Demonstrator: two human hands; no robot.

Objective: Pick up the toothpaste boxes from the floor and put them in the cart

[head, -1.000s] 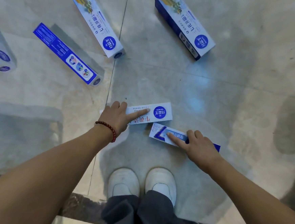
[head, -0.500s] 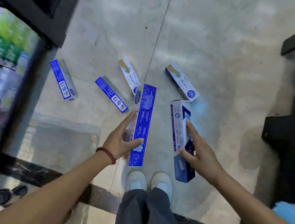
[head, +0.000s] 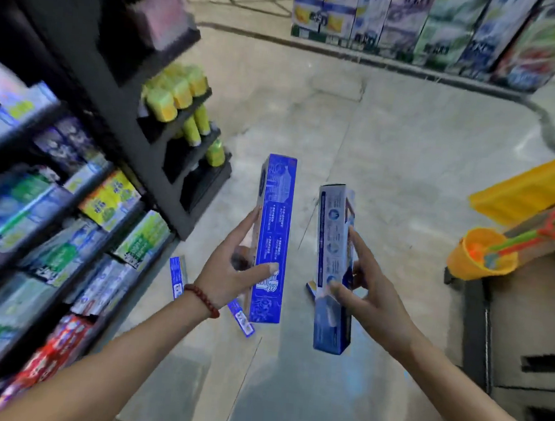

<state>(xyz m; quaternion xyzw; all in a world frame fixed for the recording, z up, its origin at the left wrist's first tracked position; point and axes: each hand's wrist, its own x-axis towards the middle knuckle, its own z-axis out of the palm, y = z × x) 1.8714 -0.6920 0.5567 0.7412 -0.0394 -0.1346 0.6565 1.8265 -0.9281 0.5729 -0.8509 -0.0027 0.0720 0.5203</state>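
My left hand (head: 235, 270) grips a long dark-blue toothpaste box (head: 273, 230), held upright above the floor with my thumb across its face. My right hand (head: 363, 283) holds a second box, blue and white (head: 333, 248), also upright, fingers along its right side and thumb on the front. On the floor below lie more toothpaste boxes: one blue box (head: 177, 275) by the shelf foot, another (head: 241, 320) showing under my left wrist, and a corner of a third (head: 311, 287) behind the right-hand box. The cart cannot be made out for certain.
A dark store shelf (head: 118, 104) full of toothpaste and green bottles runs along the left. Stacked product cartons (head: 417, 22) stand at the back. At the right a yellow and orange plastic item (head: 484, 260) rests on a dark and tan unit (head: 524, 346). Pale tiled floor (head: 390, 146) lies between.
Both hands have lifted their boxes clear of the floor and the view has swung up from the tiles to the aisle. The other boxes now lie low behind my hands.
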